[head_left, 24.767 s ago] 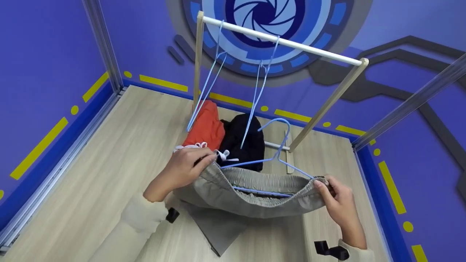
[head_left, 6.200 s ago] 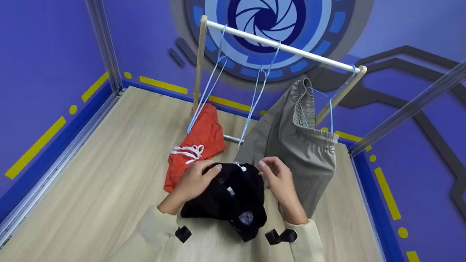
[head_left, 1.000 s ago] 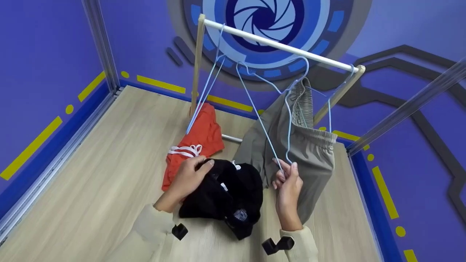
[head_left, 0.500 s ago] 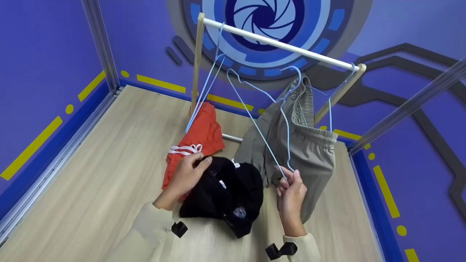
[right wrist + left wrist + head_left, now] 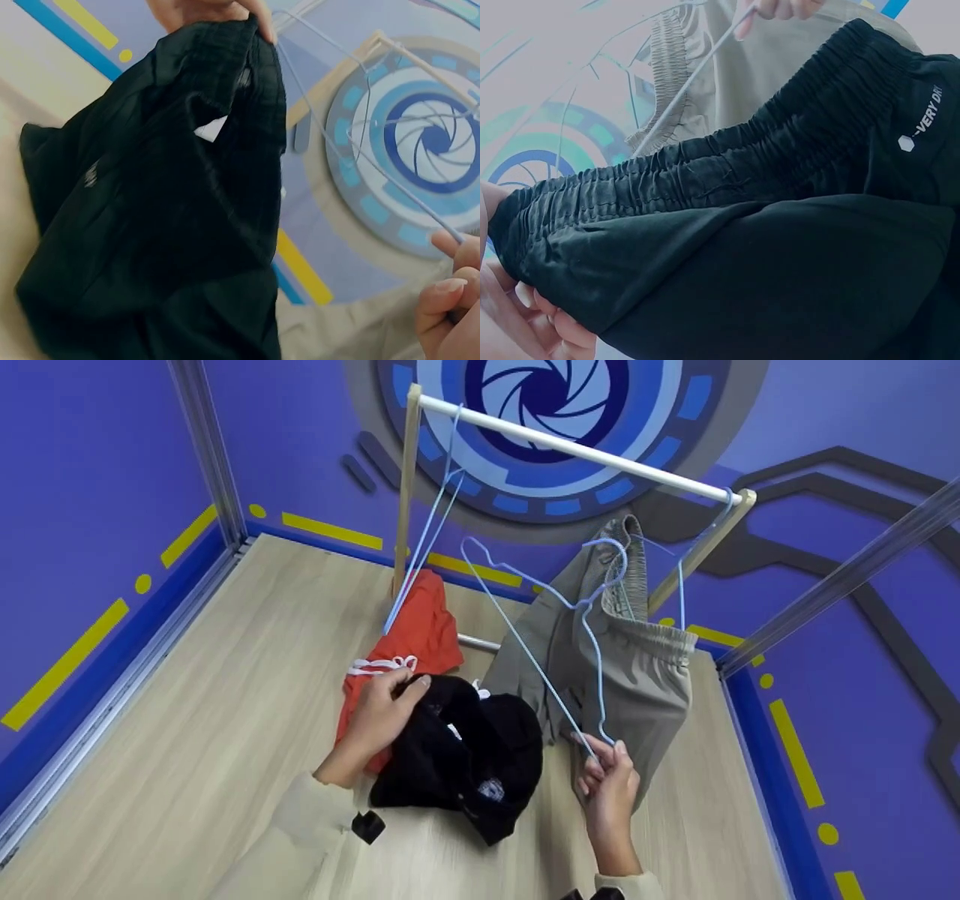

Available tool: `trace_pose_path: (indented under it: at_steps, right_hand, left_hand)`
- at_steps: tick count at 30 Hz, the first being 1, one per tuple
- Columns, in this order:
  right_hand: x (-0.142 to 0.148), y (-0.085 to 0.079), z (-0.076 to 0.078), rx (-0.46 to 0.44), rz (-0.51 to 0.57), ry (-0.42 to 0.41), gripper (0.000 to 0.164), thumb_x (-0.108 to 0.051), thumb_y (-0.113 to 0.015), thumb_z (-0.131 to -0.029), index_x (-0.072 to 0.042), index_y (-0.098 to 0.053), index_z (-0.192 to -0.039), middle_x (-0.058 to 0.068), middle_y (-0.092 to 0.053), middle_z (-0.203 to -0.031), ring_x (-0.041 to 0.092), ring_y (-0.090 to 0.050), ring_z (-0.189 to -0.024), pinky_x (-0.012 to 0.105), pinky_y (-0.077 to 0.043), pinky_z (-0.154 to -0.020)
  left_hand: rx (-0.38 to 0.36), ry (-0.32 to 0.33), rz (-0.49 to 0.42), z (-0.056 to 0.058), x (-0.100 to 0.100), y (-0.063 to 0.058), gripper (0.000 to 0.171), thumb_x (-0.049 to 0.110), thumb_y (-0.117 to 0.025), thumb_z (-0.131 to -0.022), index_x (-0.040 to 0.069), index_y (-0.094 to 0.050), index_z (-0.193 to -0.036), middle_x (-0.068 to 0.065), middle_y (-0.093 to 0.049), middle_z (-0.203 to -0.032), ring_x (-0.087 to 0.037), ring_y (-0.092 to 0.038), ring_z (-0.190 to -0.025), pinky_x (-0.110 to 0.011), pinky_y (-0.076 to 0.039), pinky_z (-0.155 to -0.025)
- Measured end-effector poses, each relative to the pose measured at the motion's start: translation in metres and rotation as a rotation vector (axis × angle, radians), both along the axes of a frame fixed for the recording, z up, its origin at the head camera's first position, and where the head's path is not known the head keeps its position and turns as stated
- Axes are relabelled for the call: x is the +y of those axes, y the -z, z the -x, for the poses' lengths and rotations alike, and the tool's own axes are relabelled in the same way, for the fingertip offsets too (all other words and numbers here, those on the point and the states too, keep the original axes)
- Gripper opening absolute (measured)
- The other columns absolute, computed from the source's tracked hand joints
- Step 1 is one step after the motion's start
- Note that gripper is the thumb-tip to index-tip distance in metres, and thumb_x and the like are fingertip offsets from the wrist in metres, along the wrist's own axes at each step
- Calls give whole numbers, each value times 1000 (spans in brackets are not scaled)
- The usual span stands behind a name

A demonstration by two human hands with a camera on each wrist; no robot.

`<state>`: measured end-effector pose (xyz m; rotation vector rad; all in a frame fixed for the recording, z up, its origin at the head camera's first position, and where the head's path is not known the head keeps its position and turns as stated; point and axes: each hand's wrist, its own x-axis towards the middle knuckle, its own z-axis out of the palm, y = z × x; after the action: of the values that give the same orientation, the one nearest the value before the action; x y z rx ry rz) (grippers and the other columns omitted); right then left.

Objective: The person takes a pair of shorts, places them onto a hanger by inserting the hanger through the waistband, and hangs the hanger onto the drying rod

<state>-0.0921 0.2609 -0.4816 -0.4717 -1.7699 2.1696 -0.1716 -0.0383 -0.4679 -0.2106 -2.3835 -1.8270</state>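
My left hand [image 5: 379, 716] grips the elastic waistband of black shorts [image 5: 457, 772] at its left end. The left wrist view shows fingers [image 5: 562, 322] under the gathered waistband [image 5: 705, 172] and white lettering inside the shorts. The waist opening faces up, with a white drawstring at its far edge. Right of the shorts, my right hand [image 5: 611, 799] pinches one end of a light blue wire hanger [image 5: 581, 604]. This hanger is off the rail, tilted, its hook pointing up and away and its other end above the shorts' far side.
A small rack with a white rail [image 5: 577, 448] stands behind. Grey trousers [image 5: 645, 697] hang from a hanger at its right end. Another blue hanger [image 5: 420, 547] hangs at the left, over red shorts [image 5: 424, 622] with white laces lying on the wooden table [image 5: 217, 690].
Earlier, the grey trousers were held in both hands; they now hang on the rack. The middle hanger has left the rail. Over the last second my right hand has drawn it down, nearer me.
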Motion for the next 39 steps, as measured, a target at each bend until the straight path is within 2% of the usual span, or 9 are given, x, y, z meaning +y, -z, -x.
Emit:
trace_pose_path:
  at_steps: [7,16,20,24,29,33,35,38,39]
  right_hand:
    - [13,14,-14,-77,0,-28,58,-32,-21,-100,11,-59,-105,-7,-28,-59,9,-18,-50,31,-17,-47]
    - [20,23,-27,-60,19,-54,60,-29,-16,-101,10,-62,-98,-5,-27,-58,13,-14,-52,37,-15,-49]
    - [22,22,-31,-57,40,-73,62,-28,-14,-101,7,-65,-94,-5,-37,-57,14,-13,-52,37,-14,-50]
    - [25,21,-36,-29,65,-110,64,-25,-11,-101,-1,-69,-86,-6,-38,-56,15,-10,-53,37,-9,-51]
    - [31,25,-42,52,76,-177,66,-26,-9,-101,2,-68,-87,-6,-30,-57,16,-8,-53,37,-4,-51]
    - [39,26,-47,125,116,-252,67,-26,-8,-101,5,-67,-91,-6,-46,-60,17,-6,-53,37,-3,-49]
    - [43,27,-50,149,128,-287,68,-26,-7,-101,5,-67,-93,-6,-48,-62,17,-6,-53,37,-4,-49]
    - [48,28,-53,159,130,-316,69,-25,-4,-101,3,-67,-93,-5,-41,-59,17,-6,-53,37,-4,-48]
    - [49,28,-54,162,121,-321,70,-24,-3,-100,4,-67,-94,-4,-32,-57,18,-6,-52,37,-5,-48]
  left_hand:
    - [-22,-9,-11,2,0,2,33,29,-59,-88,14,-43,-64,4,-30,-63,-9,-32,-61,-24,-27,-60]
    - [-17,-40,13,3,-1,3,32,29,-60,-86,15,-42,-63,4,-30,-63,-9,-33,-61,-24,-26,-59]
    - [2,-55,24,5,-2,4,33,28,-61,-86,15,-42,-63,5,-30,-60,-8,-31,-59,-23,-26,-58]
    - [10,-65,26,6,-3,5,34,27,-61,-86,13,-41,-62,5,-29,-59,-7,-30,-58,-22,-25,-57]
    - [-9,-68,9,7,-5,4,33,27,-61,-86,13,-42,-62,4,-31,-60,-8,-32,-59,-23,-26,-58]
    - [-22,-71,14,8,-7,4,34,29,-60,-86,15,-41,-62,4,-31,-61,-9,-32,-60,-23,-26,-58]
    - [-20,-76,25,9,-8,4,34,29,-60,-86,15,-41,-62,4,-31,-61,-9,-33,-60,-24,-26,-58]
    - [-21,-84,36,10,-9,4,33,30,-61,-86,16,-43,-62,4,-33,-61,-10,-34,-61,-25,-26,-58]
    - [-21,-83,34,10,-9,4,32,30,-61,-86,16,-43,-62,4,-33,-61,-10,-35,-61,-25,-27,-58]
